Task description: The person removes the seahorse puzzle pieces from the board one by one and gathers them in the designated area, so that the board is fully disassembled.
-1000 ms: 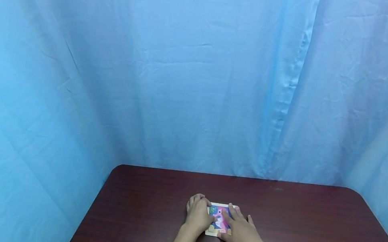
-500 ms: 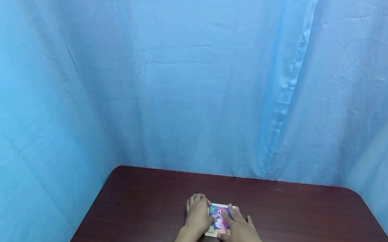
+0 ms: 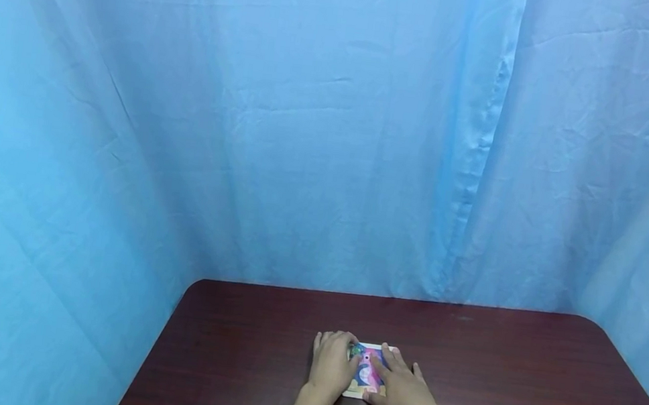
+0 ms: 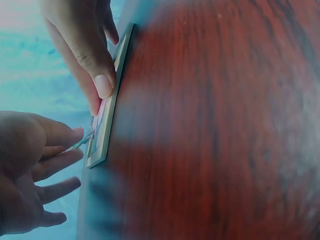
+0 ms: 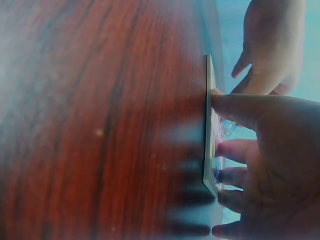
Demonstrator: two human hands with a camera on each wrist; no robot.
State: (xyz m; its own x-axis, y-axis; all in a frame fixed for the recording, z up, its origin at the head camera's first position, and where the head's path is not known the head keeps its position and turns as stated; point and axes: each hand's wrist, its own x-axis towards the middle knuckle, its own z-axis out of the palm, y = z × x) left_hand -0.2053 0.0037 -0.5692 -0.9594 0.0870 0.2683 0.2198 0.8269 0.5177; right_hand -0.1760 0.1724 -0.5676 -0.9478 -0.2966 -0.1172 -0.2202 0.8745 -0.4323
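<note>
Thumb and forefinger of the left hand (image 3: 330, 365) pinch a small green-and-blue piece (image 4: 86, 138) at the far left corner of the picture board (image 4: 101, 146), while the ring and little fingers spread away from it. The piece tilts up off the picture; whether its lower edge touches the board, I cannot tell. A fingertip pinch like this probably suits so thin a thing, letting it be turned or angled without the palm covering the picture.

Next comes the board itself, flat on the table (image 3: 492, 372), pale-rimmed, its pink, blue and white picture facing up. It lies between the two hands, with the left hand along its left side and the right hand (image 3: 404, 391) reaching over from the right.

That right hand is spread wide, its fingers fairly straight. The thumb rests on the near rim and other fingers reach across the picture towards the far edge; it pinches nothing. Such a broad touch seems meant to steady the board against sliding. Bare wood stretches further right, and a blue curtain (image 3: 305, 159) hangs behind.
</note>
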